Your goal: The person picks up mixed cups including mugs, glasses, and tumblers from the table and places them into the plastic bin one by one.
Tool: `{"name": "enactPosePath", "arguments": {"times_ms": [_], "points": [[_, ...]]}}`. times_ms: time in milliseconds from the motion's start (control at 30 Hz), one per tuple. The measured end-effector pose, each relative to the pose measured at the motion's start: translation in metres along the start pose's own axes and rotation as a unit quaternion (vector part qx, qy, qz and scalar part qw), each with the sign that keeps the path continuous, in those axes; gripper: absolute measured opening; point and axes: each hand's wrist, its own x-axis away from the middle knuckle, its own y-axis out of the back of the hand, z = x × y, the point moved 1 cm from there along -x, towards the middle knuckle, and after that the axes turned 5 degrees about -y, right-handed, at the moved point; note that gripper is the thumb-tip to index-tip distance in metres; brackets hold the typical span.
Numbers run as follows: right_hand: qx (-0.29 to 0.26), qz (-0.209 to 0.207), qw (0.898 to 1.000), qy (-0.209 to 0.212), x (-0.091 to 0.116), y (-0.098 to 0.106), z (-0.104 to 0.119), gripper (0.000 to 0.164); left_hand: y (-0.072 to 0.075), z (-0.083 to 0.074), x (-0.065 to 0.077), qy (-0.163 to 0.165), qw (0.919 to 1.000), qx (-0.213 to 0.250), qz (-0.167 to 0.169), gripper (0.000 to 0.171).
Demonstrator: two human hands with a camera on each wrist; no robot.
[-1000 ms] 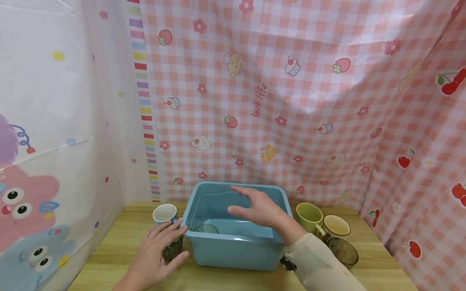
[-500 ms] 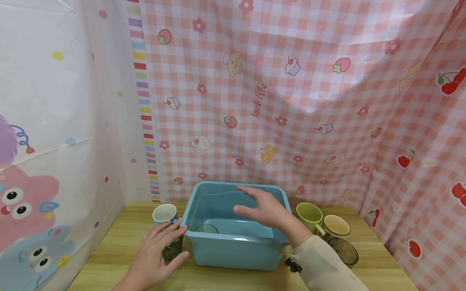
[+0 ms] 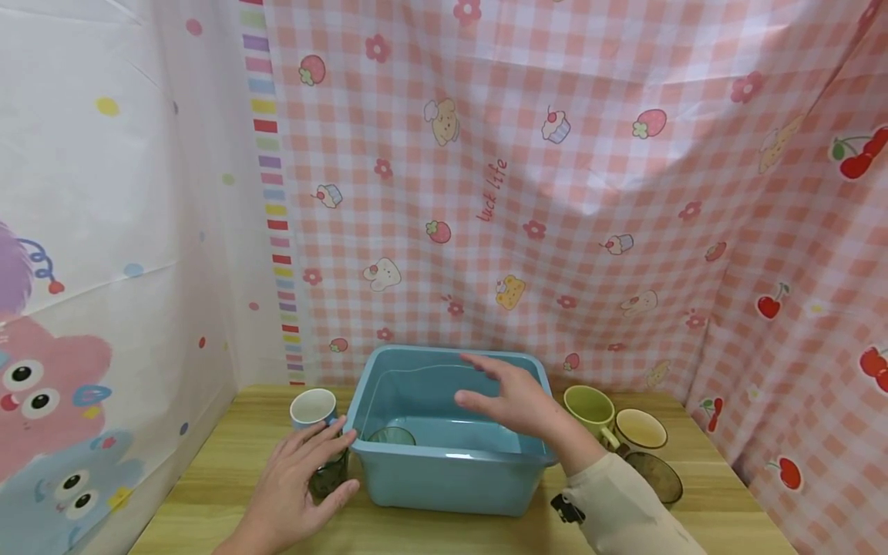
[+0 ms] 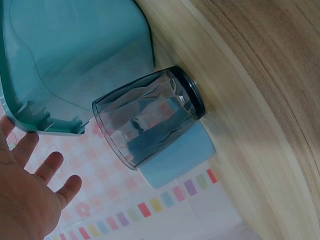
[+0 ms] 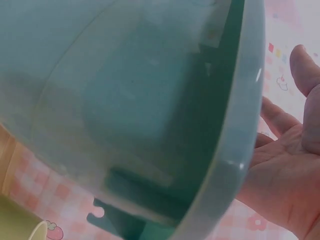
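The tub [image 3: 447, 482] stands upright on the table [image 3: 409, 536], between the person's hands. The left hand [image 3: 294, 478] is at the tub's left rim, fingers extended and a little apart, gripping nothing; its fingertips look to be at the rim, though whether they press on it cannot be told. The right hand [image 3: 516, 402] is over the tub's right half, thumb and fingers spread, with nothing in its grasp. The two hands are well apart.

Just left of the tub, partly under the left hand, is a faceted glass [image 4: 150, 117], with a blue cup [image 3: 314, 408] behind it. Another glass, the inner glass [image 3: 392, 437], sits inside the tub at its near left corner. Right of the tub are a green mug [image 3: 588, 412], a cream cup [image 3: 641, 428] and a brown glass [image 3: 654, 476].

The tub looks like smooth moulded plastic: probably light and fairly stiff, with walls that may flex a little. Its turned-out rim seems the best hold, one hand on each short side, kept level so that the inner glass does not slide. The faceted glass is likely heavier toward its thick base, breakable and slick; its facets should help fingers wrapped round the middle of its wall.
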Motion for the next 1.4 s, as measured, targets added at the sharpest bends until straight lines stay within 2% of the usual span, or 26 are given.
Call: {"name": "enactPosePath", "arguments": {"times_ms": [600, 1400], "points": [[-0.009, -0.021, 1.0, 0.01, 0.01, 0.008, -0.009, 0.071, -0.001, 0.0, 0.0, 0.003, 1.0, 0.002, 0.0, 0.066], [-0.034, -0.025, 0.999, -0.008, 0.02, 0.014, -0.022, 0.072, -0.001, 0.001, 0.001, 0.009, 0.9999, 0.004, 0.004, 0.066]]}}
